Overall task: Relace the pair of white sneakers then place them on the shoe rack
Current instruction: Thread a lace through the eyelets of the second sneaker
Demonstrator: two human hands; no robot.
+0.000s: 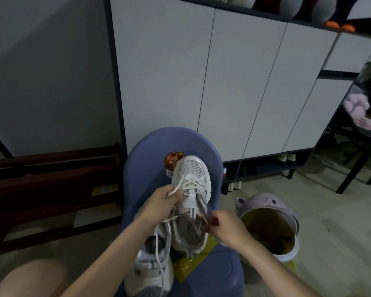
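Second sneaker (147,273) cut off below, hands (225,229) pinching blurred laces (187,185)

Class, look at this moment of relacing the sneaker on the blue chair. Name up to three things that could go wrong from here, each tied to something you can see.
1. The lace the left hand pinches crosses other strands; it may tangle or skip an eyelet.
2. The second sneaker sits at the chair edge, under loose laces; a tug could drag it off.
3. The open bin stands close by the right hand; a slipping sneaker might fall in.
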